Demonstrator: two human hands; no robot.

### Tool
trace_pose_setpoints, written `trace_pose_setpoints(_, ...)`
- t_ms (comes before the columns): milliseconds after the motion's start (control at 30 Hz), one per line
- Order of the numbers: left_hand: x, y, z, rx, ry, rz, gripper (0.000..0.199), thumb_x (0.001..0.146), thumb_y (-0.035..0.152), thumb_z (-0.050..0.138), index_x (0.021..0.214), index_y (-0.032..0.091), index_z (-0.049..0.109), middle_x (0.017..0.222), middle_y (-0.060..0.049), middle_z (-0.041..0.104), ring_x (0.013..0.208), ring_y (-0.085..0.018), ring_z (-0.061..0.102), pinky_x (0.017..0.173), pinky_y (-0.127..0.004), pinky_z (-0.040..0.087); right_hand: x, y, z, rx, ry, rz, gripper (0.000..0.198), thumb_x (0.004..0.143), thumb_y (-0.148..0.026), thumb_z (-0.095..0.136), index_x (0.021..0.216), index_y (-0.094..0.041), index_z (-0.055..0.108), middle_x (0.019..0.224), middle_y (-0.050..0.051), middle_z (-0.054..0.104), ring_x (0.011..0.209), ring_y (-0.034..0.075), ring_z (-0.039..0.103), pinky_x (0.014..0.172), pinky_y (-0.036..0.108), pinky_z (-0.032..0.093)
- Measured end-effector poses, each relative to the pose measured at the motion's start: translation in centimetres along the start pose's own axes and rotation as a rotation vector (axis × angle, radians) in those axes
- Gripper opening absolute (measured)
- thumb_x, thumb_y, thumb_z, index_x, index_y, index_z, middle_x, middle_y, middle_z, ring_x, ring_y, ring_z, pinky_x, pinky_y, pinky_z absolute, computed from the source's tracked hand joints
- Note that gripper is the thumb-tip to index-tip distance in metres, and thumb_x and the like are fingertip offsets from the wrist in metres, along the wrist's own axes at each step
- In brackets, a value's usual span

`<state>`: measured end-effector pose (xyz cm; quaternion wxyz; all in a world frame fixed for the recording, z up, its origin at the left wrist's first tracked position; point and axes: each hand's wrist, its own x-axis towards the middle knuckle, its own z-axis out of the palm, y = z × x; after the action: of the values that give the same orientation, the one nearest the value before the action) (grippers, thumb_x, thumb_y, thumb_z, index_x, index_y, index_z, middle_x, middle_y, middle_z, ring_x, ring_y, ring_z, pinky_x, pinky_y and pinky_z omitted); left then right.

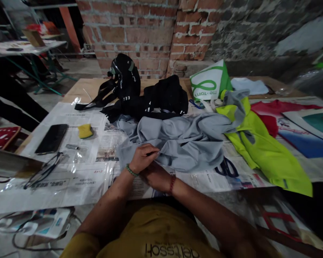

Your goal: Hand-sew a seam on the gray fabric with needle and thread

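item in hand: grey garment (177, 139), crumpled, lying mid-table on the newspaper sheets (78, 179), its near edge just in front of my wearer's hands.

left hand (143, 157): i see it resting on the near hem of the grey garment, fingers curled and pinching a fold of the cloth; green bead bracelet (130, 170) at the wrist.

right hand (157, 177): lies just under and behind the left hand, touching the table at the garment's edge; red cord (172, 184) at the wrist. its fingers are hidden by the left hand, so i cannot tell whether it grips anything.

adjacent, right: black-handled scissors (226, 167), partly tucked under the grey garment's edge. beyond them a neon yellow-green vest (263, 154) with grey trim, spread toward the table's right corner.

adjacent, far side: black clothing (164, 96) with white stripes, touching the grey garment's far edge; black bag with straps (122, 77) just left of it; white and green carrier bag (208, 82) upright to the right.

left of table: yellow sponge (85, 130), dark phone (52, 138) face down, spectacles (44, 170) near the front, all well apart from the hands.

far right: red cloth (271, 111) and coloured printed sheets (307, 132).

backdrop: brick wall (140, 28).
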<state>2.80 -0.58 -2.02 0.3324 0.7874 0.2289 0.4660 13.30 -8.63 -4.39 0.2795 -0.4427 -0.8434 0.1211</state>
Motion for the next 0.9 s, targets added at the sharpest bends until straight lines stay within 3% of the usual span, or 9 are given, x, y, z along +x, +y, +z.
trace_pose_setpoints(67,0.0,0.0,0.0,-0.037,0.004,-0.043,0.008,0.082,0.020,0.065,0.082,0.017,0.073,0.072,-0.003,0.069,0.067,-0.013,0.063,0.064,-0.024,0.052,-1.9,-0.2,-1.4,-0.001,-0.081,-0.083,0.016,0.090,-0.018,0.052,0.087,-0.018,0.068,0.092,0.006,0.069,0.092,0.020,0.063,0.085,0.034,0.052)
trace_pose_setpoints(100,0.1,0.1,0.0,-0.052,0.010,-0.065,0.008,0.082,0.020,0.065,0.081,0.017,0.072,0.071,-0.003,0.068,0.067,-0.012,0.062,0.064,-0.023,0.051,-2.7,-0.3,-2.4,0.047,-0.068,-0.050,0.016,0.090,-0.017,0.051,0.088,-0.019,0.067,0.086,0.004,0.069,0.086,0.018,0.063,0.080,0.032,0.052)
trace_pose_setpoints(233,0.2,0.4,0.0,-0.096,0.025,-0.144,0.010,0.081,0.021,0.064,0.076,0.017,0.071,0.069,-0.002,0.067,0.065,-0.012,0.061,0.063,-0.023,0.049,-3.7,-0.3,-6.2,0.169,0.302,0.211,0.011,0.090,-0.018,0.053,0.083,-0.020,0.061,0.077,0.002,0.064,0.072,0.013,0.061,0.066,0.025,0.050)
trace_pose_setpoints(333,0.2,0.3,0.1,-0.111,0.021,-0.172,0.014,0.082,0.025,0.064,0.073,0.016,0.070,0.066,-0.001,0.065,0.063,-0.011,0.059,0.061,-0.022,0.049,-2.6,0.0,-7.1,0.106,0.453,0.265,0.009,0.089,-0.022,0.055,0.081,-0.021,0.059,0.073,0.002,0.061,0.067,0.013,0.058,0.064,0.027,0.049)
trace_pose_setpoints(400,0.2,0.2,0.1,-0.108,0.020,-0.178,0.015,0.083,0.026,0.063,0.073,0.016,0.070,0.065,-0.001,0.065,0.062,-0.011,0.059,0.061,-0.023,0.049,-1.9,0.2,-6.6,0.048,0.463,0.274,0.006,0.087,-0.027,0.058,0.085,-0.021,0.059,0.073,0.002,0.060,0.063,0.013,0.056,0.063,0.028,0.048)
trace_pose_setpoints(567,0.0,-0.1,0.4,-0.106,0.016,-0.141,0.012,0.082,0.022,0.064,0.074,0.016,0.071,0.066,-0.002,0.066,0.063,-0.012,0.061,0.062,-0.023,0.049,-1.6,0.7,-4.7,-0.058,0.462,0.398,0.023,0.083,-0.039,0.064,0.088,-0.019,0.056,0.073,0.002,0.059,0.056,0.013,0.052,0.058,0.027,0.045)
trace_pose_setpoints(700,-0.1,0.1,0.8,-0.101,-0.015,-0.074,0.009,0.080,0.019,0.065,0.077,0.016,0.072,0.069,-0.003,0.068,0.064,-0.012,0.063,0.061,-0.022,0.050,-1.8,1.1,-4.8,-0.053,0.445,0.358,0.015,0.091,-0.027,0.051,0.081,-0.018,0.058,0.071,0.003,0.062,0.062,0.014,0.056,0.061,0.026,0.043)
trace_pose_setpoints(900,-0.2,0.6,0.8,-0.028,-0.063,-0.035,0.010,0.081,0.018,0.062,0.080,0.016,0.073,0.071,-0.004,0.070,0.064,-0.012,0.063,0.061,-0.022,0.051,-2.0,1.0,-5.5,-0.034,0.406,0.357,0.026,0.092,-0.022,0.047,0.067,-0.020,0.051,0.062,0.000,0.056,0.058,0.012,0.052,0.058,0.025,0.039)
